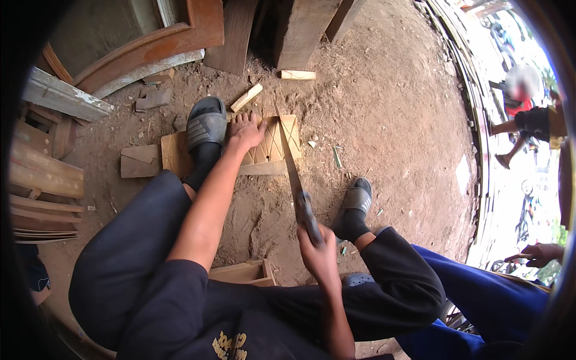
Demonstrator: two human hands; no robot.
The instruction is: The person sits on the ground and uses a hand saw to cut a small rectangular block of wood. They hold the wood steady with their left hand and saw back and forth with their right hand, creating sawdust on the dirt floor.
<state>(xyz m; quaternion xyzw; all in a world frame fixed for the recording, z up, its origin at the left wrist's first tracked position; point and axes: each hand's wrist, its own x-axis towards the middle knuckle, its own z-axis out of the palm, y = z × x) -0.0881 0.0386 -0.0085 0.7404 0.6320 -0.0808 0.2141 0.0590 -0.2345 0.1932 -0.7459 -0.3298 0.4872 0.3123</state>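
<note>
My right hand (318,252) is wrapped round the dark handle of a handsaw (290,162). Its long blade runs up and away across a wooden board (258,153), near the right end where pencil lines cross the wood. On that board my left hand (245,130) lies flat with fingers stretched out, just left of the blade. My left foot, in a grey slide sandal (207,123), also presses on the board. A darker wood block (141,161) shows at the board's left end.
Two small wood offcuts (298,75) lie beyond the board. Thick timbers (306,36) and a framed wooden panel (204,24) stand at the back. Stacked planks (45,174) are on the left. Another person's blue-trousered leg (480,276) is close on my right.
</note>
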